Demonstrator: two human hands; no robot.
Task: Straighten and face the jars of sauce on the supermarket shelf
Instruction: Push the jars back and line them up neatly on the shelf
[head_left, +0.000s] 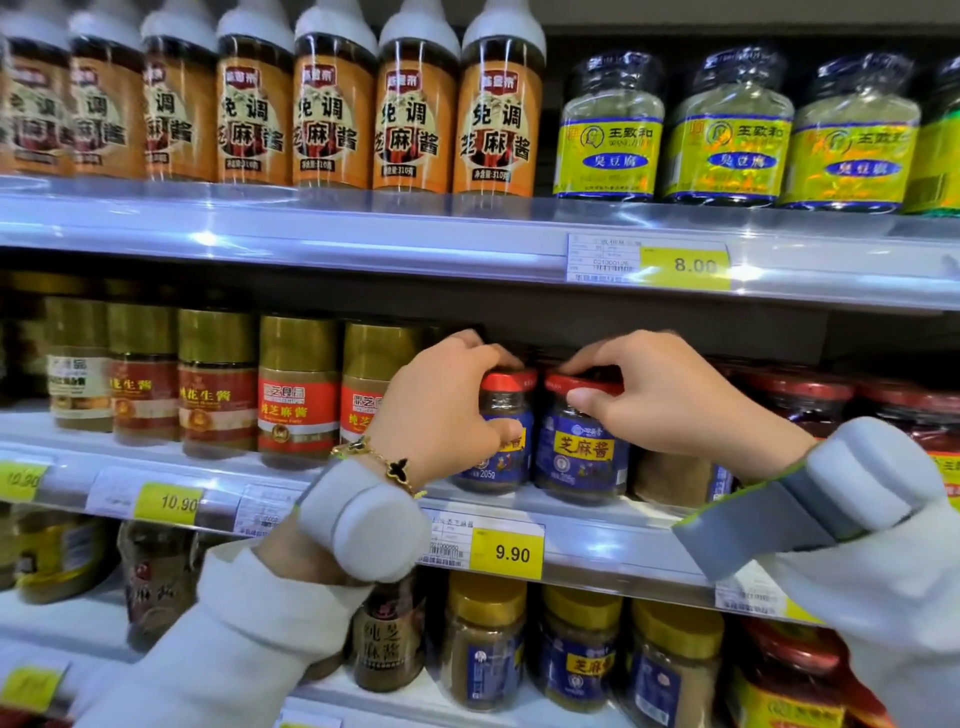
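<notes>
Two red-lidded, blue-labelled jars of sesame sauce stand side by side at the front of the middle shelf (597, 525). My left hand (441, 410) grips the left jar (506, 452) round its lid and upper body, hiding much of its label. My right hand (670, 400) pinches the red lid of the right jar (582, 457), whose yellow-and-blue label faces me. A third jar (675, 480) to the right, partly behind my right wrist, shows its plain side with the label turned away.
Gold-lidded, red-labelled jars (296, 395) fill the middle shelf to the left, red-lidded jars (810, 400) to the right. The upper shelf carries orange sesame sauce bottles (415, 114) and yellow-labelled jars (727, 135). The lower shelf holds yellow-lidded jars (576, 654). Price tags line the shelf edges.
</notes>
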